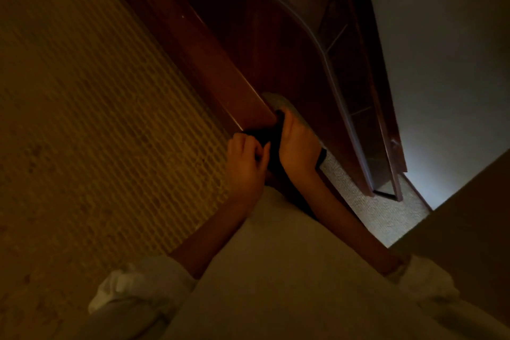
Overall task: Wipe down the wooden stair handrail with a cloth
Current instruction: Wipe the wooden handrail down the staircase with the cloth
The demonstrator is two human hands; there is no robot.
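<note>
Handrail (pixel 209 63), wood, dim lit. At its near end: dark cloth (pixel 271 143), L hand (pixel 245 163) & R hand (pixel 298 143) both curled round it.

The person is wearing a loose, pale off-white top (pixel 289 270), its soft fabric lying in broad, smooth folds and looking yellowish in the dim light. The left sleeve (pixel 143 281) is sitting pushed up near the elbow and bunching into thick, crumpled folds. The right sleeve (pixel 425 281) is gathering the same way, with its cuff edge showing as a lighter band. Both forearms are showing bare from the sleeves down to the left hand (pixel 245 163) and the right hand (pixel 298 146).
</note>
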